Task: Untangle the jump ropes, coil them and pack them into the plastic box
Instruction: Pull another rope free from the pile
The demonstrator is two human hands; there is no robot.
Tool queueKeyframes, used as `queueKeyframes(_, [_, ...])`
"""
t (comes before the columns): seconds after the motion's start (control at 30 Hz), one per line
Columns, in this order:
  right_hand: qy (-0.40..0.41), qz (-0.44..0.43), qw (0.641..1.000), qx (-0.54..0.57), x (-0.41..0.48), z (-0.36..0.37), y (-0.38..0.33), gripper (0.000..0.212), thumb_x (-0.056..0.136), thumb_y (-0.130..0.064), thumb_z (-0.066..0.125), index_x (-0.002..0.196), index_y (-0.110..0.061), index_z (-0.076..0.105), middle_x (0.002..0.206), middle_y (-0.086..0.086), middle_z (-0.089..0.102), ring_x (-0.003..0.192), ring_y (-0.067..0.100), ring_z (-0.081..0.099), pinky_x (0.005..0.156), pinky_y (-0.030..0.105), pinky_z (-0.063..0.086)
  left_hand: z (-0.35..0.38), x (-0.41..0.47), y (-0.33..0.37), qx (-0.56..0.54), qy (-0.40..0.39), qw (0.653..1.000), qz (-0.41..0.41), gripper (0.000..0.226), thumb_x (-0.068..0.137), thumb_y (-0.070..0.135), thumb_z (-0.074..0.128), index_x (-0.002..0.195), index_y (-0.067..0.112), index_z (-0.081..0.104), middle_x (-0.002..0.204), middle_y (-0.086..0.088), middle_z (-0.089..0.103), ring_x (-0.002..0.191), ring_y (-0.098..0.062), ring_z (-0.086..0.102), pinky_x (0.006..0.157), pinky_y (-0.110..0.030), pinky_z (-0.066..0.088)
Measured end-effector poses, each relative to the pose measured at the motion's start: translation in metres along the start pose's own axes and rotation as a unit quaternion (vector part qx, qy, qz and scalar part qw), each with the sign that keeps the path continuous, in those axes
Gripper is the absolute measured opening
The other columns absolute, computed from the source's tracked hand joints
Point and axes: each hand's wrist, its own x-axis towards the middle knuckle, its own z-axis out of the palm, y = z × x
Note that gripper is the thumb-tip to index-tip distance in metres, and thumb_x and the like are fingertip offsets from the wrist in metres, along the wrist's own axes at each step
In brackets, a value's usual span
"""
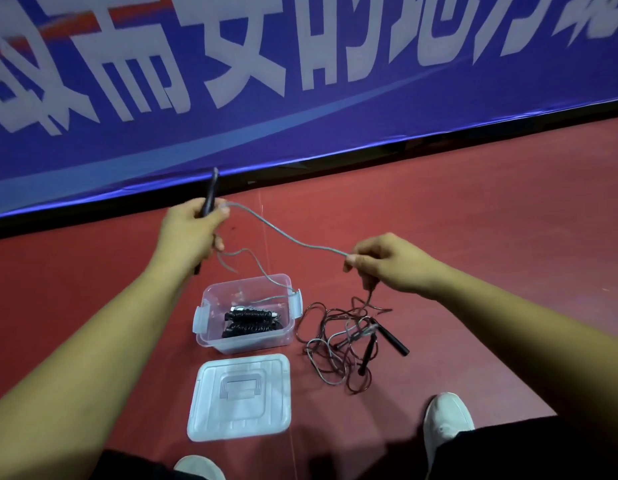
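A red sports floor (473,237) runs beneath a blue banner (300,116) with white lettering. My left hand (191,233) grips a black handle (211,190) upright. My right hand (387,265) pinches the grey rope (290,238), which sags left to right between them. Below lie the lid (238,396) and the open plastic box (252,342), with coiled ropes (252,322) inside. The tangle (338,344) lies right of the box, directly under my right hand and nearer to it.

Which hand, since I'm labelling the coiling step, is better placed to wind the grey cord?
Right, likely. The right hand pinches the grey cord on its slack span, free to loop it; the left hand is busy gripping a black handle.
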Motion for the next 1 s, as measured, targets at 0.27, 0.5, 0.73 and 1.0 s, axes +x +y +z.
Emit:
queueKeyframes(0.27, [0.033,-0.096,0.994,0.048,-0.006,0.009,-0.034,0.022,0.099,-0.026,0.056,0.085,-0.023,0.072,0.053,-0.007,0.041,0.052,0.013,0.034,0.051,0.027,0.028,0.036,-0.04,0.015,-0.041,-0.217,0.975,0.041,0.011,0.095,0.012,0.061,0.099,0.014,0.071,0.096,-0.029,0.069,0.049,-0.021,0.057,0.037,-0.018,0.03])
queueKeyframes(0.5, [0.009,-0.119,0.985,0.122,-0.007,0.005,-0.037,0.028,0.099,-0.025,0.057,0.082,-0.006,0.068,0.065,0.012,0.056,0.062,0.02,0.052,0.066,0.034,0.043,0.045,-0.058,0.029,-0.065,-0.285,0.956,0.035,0.01,0.093,0.015,0.064,0.083,0.012,0.064,0.056,0.0,0.052,0.04,-0.01,0.039,0.035,-0.016,0.026])
queueKeyframes(0.73, [-0.115,-0.044,0.989,0.077,0.007,0.004,0.0,0.029,0.097,-0.031,0.06,0.087,-0.005,0.064,0.086,0.006,0.07,0.083,0.016,0.057,0.083,0.037,0.044,0.044,-0.053,0.028,-0.219,-0.229,0.948,-0.023,0.012,0.093,0.005,0.058,0.082,0.007,0.055,0.062,-0.001,0.048,0.041,-0.006,0.034,0.033,-0.014,0.021])
queueKeyframes(1.0, [-0.075,0.026,0.997,0.027,0.008,0.0,0.02,0.019,0.098,-0.021,0.06,0.087,-0.007,0.068,0.08,0.011,0.072,0.072,0.007,0.061,0.077,0.026,0.048,0.02,-0.024,0.023,-0.305,-0.105,0.944,-0.068,0.018,0.098,0.008,0.051,0.081,0.014,0.052,0.064,0.0,0.05,0.042,-0.006,0.036,0.032,-0.013,0.023])
